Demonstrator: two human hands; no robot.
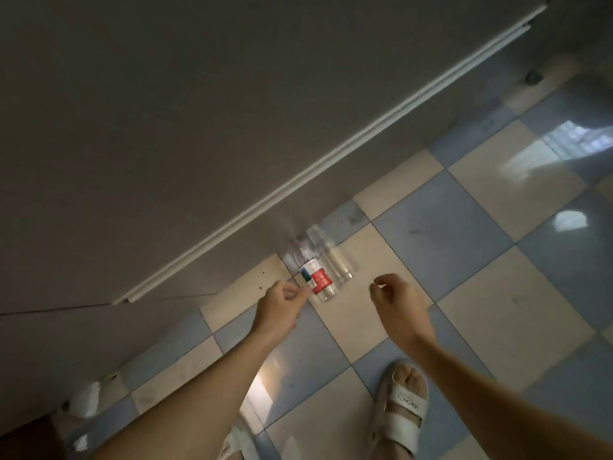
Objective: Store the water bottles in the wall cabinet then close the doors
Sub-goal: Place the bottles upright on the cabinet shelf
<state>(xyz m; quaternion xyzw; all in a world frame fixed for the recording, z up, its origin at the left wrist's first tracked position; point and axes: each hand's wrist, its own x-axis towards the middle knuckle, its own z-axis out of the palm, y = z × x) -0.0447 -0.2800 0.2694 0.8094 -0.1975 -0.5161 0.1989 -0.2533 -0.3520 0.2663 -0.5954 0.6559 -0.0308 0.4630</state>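
The floor (464, 234) is laid in glossy square tiles, pale blue and cream in a checker pattern, with bright window light reflected in the tiles far to the right of the hands. A large grey panel (166, 127) fills the upper left of the view, and a white trim strip (331, 161) runs diagonally along its lower edge, just above the floor.

Two clear water bottles lie on their sides on the tiles, touching each other, close against the base of the grey panel. The labelled bottle (316, 277) carries a red, white and green wrapper; the plain bottle (335, 260) lies just to its right.

The left hand (278, 310) reaches toward the labelled bottle. Its grip is narrow, fingers curled with the fingertips at the near end of that bottle; whether they actually pinch it I cannot tell. The right hand (394, 303) hovers over a cream tile, to the right of both bottles and apart from them, fingers loosely curled around nothing.

Below the right hand's forearm, a foot in a white sandal (403, 406) stands on the tiles. Part of a second white sandal (237, 441) shows under the left forearm at the bottom edge.
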